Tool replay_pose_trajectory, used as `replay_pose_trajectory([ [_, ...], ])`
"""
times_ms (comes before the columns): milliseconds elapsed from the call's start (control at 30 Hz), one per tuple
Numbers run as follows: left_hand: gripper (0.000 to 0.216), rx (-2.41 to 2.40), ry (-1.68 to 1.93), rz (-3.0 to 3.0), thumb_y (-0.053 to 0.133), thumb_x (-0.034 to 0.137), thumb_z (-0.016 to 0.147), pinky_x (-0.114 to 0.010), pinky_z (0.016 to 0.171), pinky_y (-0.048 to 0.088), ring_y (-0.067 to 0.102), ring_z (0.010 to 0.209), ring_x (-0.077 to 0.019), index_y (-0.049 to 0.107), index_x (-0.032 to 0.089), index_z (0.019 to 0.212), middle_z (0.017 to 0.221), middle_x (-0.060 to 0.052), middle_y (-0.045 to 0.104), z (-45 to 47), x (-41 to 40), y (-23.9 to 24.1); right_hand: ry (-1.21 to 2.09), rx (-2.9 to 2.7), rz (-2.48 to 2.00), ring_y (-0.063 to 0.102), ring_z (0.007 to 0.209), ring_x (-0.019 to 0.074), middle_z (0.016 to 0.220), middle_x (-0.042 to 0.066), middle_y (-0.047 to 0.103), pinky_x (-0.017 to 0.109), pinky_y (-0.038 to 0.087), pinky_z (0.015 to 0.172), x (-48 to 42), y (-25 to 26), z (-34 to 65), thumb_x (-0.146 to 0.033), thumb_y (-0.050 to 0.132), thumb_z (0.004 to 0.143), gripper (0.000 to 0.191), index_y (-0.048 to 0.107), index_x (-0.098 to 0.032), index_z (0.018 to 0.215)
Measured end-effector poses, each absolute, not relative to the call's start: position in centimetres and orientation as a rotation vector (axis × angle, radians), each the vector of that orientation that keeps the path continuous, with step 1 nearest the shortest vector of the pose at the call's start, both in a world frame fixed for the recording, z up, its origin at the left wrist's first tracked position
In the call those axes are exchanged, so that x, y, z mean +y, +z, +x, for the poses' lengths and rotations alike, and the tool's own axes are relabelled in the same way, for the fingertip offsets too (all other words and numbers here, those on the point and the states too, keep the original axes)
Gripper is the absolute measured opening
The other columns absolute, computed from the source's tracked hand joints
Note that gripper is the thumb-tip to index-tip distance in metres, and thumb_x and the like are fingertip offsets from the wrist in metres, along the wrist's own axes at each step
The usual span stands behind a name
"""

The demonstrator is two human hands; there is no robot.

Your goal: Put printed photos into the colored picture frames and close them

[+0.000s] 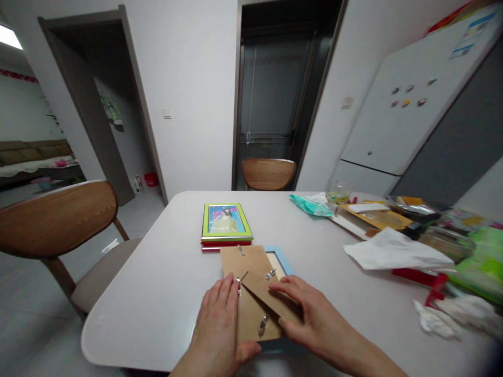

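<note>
A brown photo frame backing board [251, 309] with metal clips lies face down in front of me, partly over a light-blue photo frame [280, 253]. My left hand [218, 319] holds the board along its left edge, fingers stretched along the side and thumb at the near edge. On the other side, my right hand [314, 317] grips the brown stand flap [277, 298], thumb below and fingers above. The flap is slanted across the board and slightly raised. Just beyond lies a green photo frame [247, 226] with a picture in it, stacked on a red photo frame [210, 247].
On the table's right are white paper [396, 250], crumpled tissues [436, 319], a teal packet [312, 205], a glass bowl [338, 193] and a red object [437, 290]. Wooden chairs stand at the left [58, 217] and far side [269, 174].
</note>
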State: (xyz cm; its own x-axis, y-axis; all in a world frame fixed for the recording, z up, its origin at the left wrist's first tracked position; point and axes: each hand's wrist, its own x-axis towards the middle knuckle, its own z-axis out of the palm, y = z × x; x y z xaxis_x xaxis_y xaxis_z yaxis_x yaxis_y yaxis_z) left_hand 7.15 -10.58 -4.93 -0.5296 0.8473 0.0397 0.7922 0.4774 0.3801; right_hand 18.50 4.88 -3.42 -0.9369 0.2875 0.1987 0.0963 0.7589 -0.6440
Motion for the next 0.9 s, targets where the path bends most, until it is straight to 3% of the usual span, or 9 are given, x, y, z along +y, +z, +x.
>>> replay_pose_trajectory([
  [133, 0.077, 2.423, 0.538, 1.564, 0.065, 0.027, 0.057, -0.045, 0.101, 0.021, 0.025, 0.122, -0.0288, 0.033, 0.009, 0.125, 0.137, -0.012, 0.024, 8.5, -8.0, -6.0, 0.965, -2.697, -0.461, 0.051, 0.086, 0.0172, 0.091, 0.005, 0.053, 0.029, 0.041, 0.078, 6.7, -4.9, 20.0, -0.010, 0.046, 0.059, 0.035, 0.059, -0.019, 0.089],
  [267, 0.069, 2.347, 0.523, 1.581, 0.060, 0.035, 0.062, -0.044, 0.101, 0.020, 0.027, 0.121, -0.0296, 0.039, 0.011, 0.122, 0.134, -0.012, 0.031, 8.5, -7.0, -6.6, 0.963, -2.700, -0.461, 0.050, 0.085, 0.0174, 0.090, 0.005, 0.053, 0.029, 0.041, 0.077, 7.4, -5.9, 20.3, -0.009, 0.043, 0.058, 0.035, 0.060, -0.018, 0.087],
  [500, 0.068, 2.409, 0.523, 1.580, 0.053, 0.047, 0.064, -0.044, 0.099, 0.020, 0.032, 0.116, -0.0295, 0.040, 0.014, 0.122, 0.131, -0.010, 0.037, 7.9, -6.9, -6.6, 0.928, -2.674, -0.440, 0.050, 0.088, 0.0175, 0.094, 0.006, 0.051, 0.030, 0.041, 0.080, 7.6, -7.3, 19.9, -0.008, 0.043, 0.057, 0.037, 0.060, -0.018, 0.089],
  [733, 0.067, 2.437, 0.519, 1.505, 0.052, 0.041, 0.065, -0.043, 0.098, 0.024, 0.029, 0.118, -0.0305, 0.037, 0.011, 0.123, 0.135, -0.011, 0.028, 8.1, -7.0, -7.2, 0.891, -2.698, -0.410, 0.050, 0.089, 0.0167, 0.094, 0.006, 0.051, 0.029, 0.041, 0.081, 7.6, -8.2, 19.3, -0.007, 0.043, 0.058, 0.043, 0.060, -0.018, 0.096],
  [900, 0.065, 2.411, 0.502, 1.521, 0.051, 0.042, 0.067, -0.045, 0.098, 0.023, 0.030, 0.118, -0.0304, 0.038, 0.011, 0.123, 0.133, -0.012, 0.033, 7.9, -6.9, -7.1, 0.780, -2.716, -0.404, 0.048, 0.092, 0.0198, 0.096, 0.007, 0.052, 0.034, 0.038, 0.085, 7.7, -9.0, 19.4, -0.009, 0.045, 0.056, 0.042, 0.060, -0.019, 0.094],
])
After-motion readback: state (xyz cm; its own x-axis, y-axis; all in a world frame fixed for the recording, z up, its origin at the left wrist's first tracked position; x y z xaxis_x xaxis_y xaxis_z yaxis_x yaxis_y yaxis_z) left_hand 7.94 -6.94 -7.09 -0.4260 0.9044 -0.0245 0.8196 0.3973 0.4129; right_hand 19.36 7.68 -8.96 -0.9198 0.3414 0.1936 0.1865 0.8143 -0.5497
